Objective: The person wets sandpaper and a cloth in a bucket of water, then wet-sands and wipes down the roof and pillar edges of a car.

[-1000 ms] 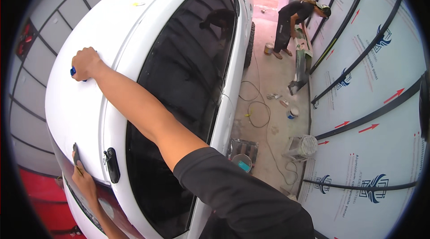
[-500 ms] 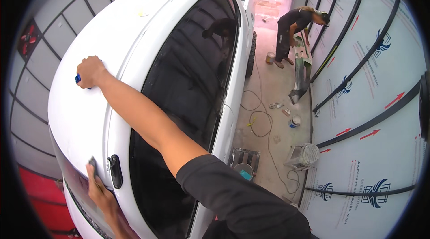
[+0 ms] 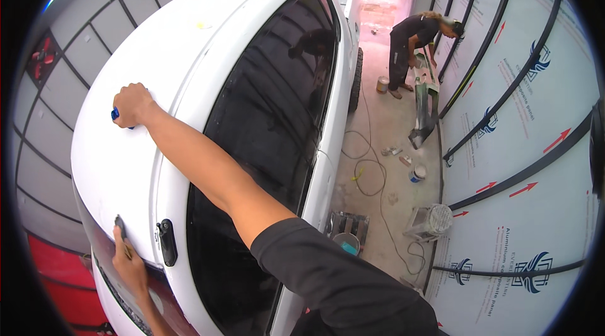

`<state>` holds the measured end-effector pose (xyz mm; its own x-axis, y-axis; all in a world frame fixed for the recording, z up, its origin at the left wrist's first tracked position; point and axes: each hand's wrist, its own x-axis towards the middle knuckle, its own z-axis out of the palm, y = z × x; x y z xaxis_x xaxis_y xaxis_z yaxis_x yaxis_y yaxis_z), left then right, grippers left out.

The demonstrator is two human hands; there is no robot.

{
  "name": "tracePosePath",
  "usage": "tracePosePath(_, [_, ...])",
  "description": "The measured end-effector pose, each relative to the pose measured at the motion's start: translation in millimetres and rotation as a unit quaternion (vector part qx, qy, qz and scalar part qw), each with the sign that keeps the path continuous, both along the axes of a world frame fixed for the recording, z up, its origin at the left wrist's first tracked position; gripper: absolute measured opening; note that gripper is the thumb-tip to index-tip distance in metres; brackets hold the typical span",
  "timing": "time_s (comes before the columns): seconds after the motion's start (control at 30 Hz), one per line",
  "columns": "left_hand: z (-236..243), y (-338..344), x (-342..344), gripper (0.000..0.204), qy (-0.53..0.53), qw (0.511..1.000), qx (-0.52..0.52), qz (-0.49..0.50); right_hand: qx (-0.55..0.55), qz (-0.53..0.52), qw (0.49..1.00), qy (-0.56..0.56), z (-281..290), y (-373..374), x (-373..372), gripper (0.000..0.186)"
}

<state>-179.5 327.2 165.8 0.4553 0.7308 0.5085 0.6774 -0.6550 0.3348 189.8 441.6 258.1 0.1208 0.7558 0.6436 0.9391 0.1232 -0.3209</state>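
Observation:
A white vehicle's roof [image 3: 170,52] spreads under both my hands. My right hand [image 3: 132,104], its arm stretched across the dark side windows [image 3: 265,96], is closed on a blue object [image 3: 115,113]; the fist rests on the roof and hides most of it. Lower left, my left hand [image 3: 130,268] grips a thin dark grey piece [image 3: 120,225] whose kind I cannot make out. Its tip is at the roof's front edge, above the windshield [image 3: 94,229]. A black fitting [image 3: 166,243] sits on the roof beside that hand.
A person [image 3: 416,46] bends over a long part [image 3: 426,100] by the panelled wall [image 3: 504,115]. On the floor are a looping hose [image 3: 380,172], a can [image 3: 417,173], a whitish bucket [image 3: 433,222] and a container [image 3: 346,243] near the vehicle's side.
My left hand has moved left along the roof's front edge with the dark piece. The right fist stays at about the same spot on the roof. The whole view has shifted slightly.

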Motion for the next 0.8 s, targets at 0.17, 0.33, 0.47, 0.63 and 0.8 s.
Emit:
tracePosePath(0.17, [-3.8, -44.5, 34.9, 0.044, 0.041, 0.997, 0.048, -0.043, 0.04, -0.015, 0.999, -0.007, -11.9, -3.7, 9.7, 0.027])
tracePosePath(0.33, [6.8, -2.7, 11.7, 0.041, 0.028, 0.998, 0.041, -0.023, 0.001, 0.01, 1.0, 0.01, 3.7, -7.1, -1.6, 0.028])
tracePosePath(0.47, [16.3, -2.4, 30.1, 0.04, 0.002, 0.995, -0.094, 0.037, 0.027, 0.02, 0.999, 0.026, -4.7, -12.2, 7.8, 0.028])
tracePosePath(0.63, [1.8, -44.3, 25.3, 0.04, 0.002, 0.996, 0.046, -0.072, -0.012, 0.009, 1.0, 0.013, 4.8, -14.6, -1.6, 0.03])
tracePosePath(0.8, [0.2, 16.7, 15.3, 0.039, 0.003, 0.996, -0.083, 0.044, 0.042, 0.007, 0.999, 0.025, -4.4, -10.8, 10.7, 0.03])
